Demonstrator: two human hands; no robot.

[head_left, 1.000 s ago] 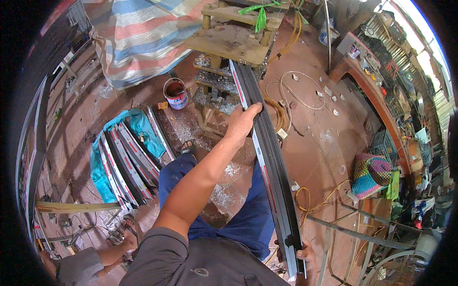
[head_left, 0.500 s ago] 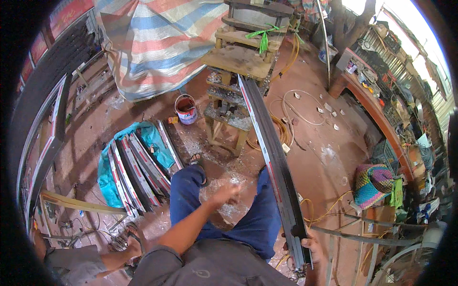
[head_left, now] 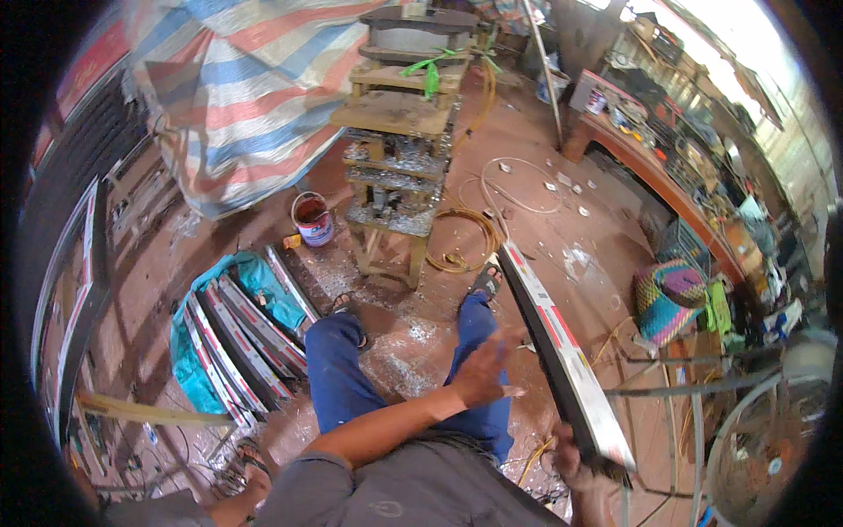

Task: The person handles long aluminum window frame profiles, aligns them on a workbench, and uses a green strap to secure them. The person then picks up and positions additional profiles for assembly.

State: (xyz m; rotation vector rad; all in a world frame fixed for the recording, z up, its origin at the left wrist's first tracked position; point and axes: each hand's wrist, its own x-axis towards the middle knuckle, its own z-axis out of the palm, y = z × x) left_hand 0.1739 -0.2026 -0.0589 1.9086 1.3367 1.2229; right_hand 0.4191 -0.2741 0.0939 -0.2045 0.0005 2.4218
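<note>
A long dark aluminium profile (head_left: pixel 566 356), its upper face covered with white and red film, slants along my right side. My right hand (head_left: pixel 575 458) grips it near its close end, with some of the fingers hidden beneath. The far end hangs over the floor, away from the wooden stand (head_left: pixel 392 158). In front of my right thigh, my left hand (head_left: pixel 485 373) is raised with nothing in it; its fingers are stretched out, slightly blurred, and apart from the profile.
Several similar profiles (head_left: pixel 248 329) lie on a teal sheet (head_left: pixel 189 369) to the left. A paint bucket (head_left: pixel 313 221) stands near the stand, a coiled hose (head_left: pixel 461 250) beyond it. At right are a woven basket (head_left: pixel 663 303) and a fan (head_left: pixel 764 457). Another person's foot (head_left: pixel 255 465) shows lower left.
The profile has come off the stand and turned, its filmed face now up and its far end swung right. My left hand has moved right toward it; the view has shifted.
</note>
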